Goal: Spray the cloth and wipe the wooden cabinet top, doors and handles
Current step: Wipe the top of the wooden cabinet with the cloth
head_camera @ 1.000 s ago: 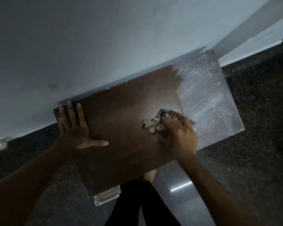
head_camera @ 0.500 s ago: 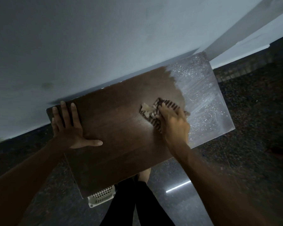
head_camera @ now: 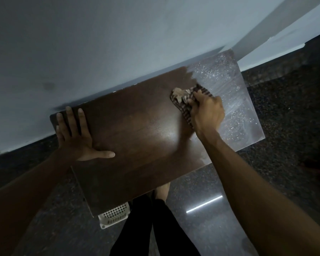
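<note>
Head view: right grip (head_camera: 207,111) clamps the cloth (head_camera: 182,95) near the cabinet top's (head_camera: 137,126) far edge, and the glistening strip (head_camera: 235,100) lies just rightward. Left grip (head_camera: 76,137) presses flat, fingers straight, at the left end.

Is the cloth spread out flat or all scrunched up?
Scrunched up. The cloth is bunched into lumpy folds, and the right hand grips it with curled fingers on the cabinet top.
</note>
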### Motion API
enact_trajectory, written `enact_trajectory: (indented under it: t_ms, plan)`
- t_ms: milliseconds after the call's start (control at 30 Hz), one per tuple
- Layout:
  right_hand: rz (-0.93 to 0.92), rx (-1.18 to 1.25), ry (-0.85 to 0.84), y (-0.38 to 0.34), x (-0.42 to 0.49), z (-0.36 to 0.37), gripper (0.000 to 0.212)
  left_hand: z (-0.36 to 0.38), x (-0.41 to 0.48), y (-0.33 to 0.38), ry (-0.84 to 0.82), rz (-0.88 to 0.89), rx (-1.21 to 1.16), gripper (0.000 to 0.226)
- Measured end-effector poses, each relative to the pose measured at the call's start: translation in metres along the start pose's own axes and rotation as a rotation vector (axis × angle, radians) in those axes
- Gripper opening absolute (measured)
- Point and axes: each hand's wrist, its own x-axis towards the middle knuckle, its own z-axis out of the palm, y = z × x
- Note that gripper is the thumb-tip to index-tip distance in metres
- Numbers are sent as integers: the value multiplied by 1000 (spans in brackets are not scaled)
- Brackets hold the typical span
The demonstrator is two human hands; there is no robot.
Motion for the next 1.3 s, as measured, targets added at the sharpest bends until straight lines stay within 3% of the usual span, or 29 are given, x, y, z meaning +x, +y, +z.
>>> enact_trajectory:
  t_ms: [133,367,533,633,767,967,1133,1200,1300]
  plan:
    - [-99,14,-51,-5,-14,4,17,3,0,-1,31,18,-7,166]
    - [-230,57,-105,43,-138,0,42,3,3,-2,31,7,-11,167]
    - [-29,69,-129,78,-135,-14,35,4,2,-2,43,16,-16,166]
    - [177,40,-89,68,-94,-14,30,6,3,-3,57,12,-8,167]
    - [284,37,-19,30,-71,-2,25,7,2,-2,72,13,-10,168]
    - [-101,48,-86,4,-136,7,36,5,1,0,70,3,5,168]
    - [-156,10,-120,53,-161,4,44,6,3,-2,56,14,10,171]
    - [-69,28,-80,65,-153,-3,40,7,4,-2,61,13,7,171]
    - [274,39,-94,71,-121,-7,33,8,4,-3,60,16,14,171]
